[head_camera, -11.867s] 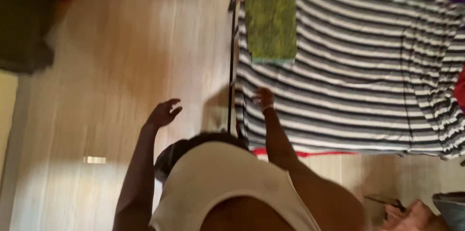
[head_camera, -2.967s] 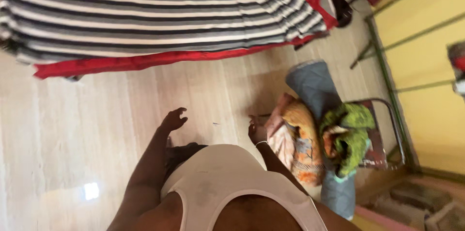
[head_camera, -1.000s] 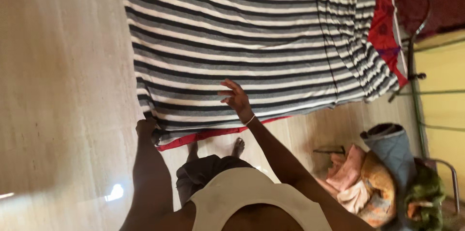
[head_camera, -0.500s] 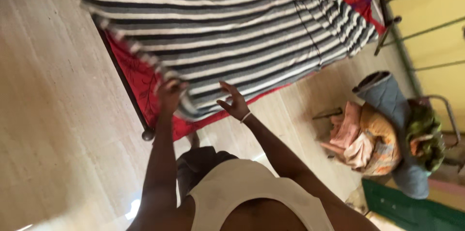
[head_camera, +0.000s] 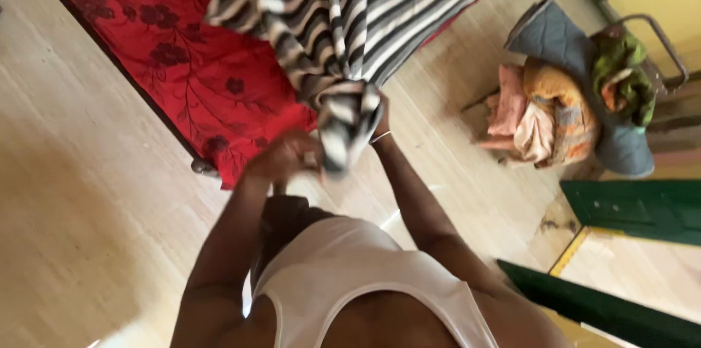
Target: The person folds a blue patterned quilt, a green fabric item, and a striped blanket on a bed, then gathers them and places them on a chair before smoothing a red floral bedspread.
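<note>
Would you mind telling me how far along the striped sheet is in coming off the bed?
Done: the red floral mattress cover lies largely bare. In hand: both the left hand and right hand grip the bunched striped sheet. Left: the sheet's far part drapes over the bed's far side.

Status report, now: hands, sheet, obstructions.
Both hands, left hand and right hand, gripping bunched striped sheet. Red mattress cover exposed. Nothing blocking.

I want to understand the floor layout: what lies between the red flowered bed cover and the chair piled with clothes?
In the head view, a stretch of bare wooden floor separates the red flowered cover from the chair; the striped sheet hangs above that stretch's near end.
</note>
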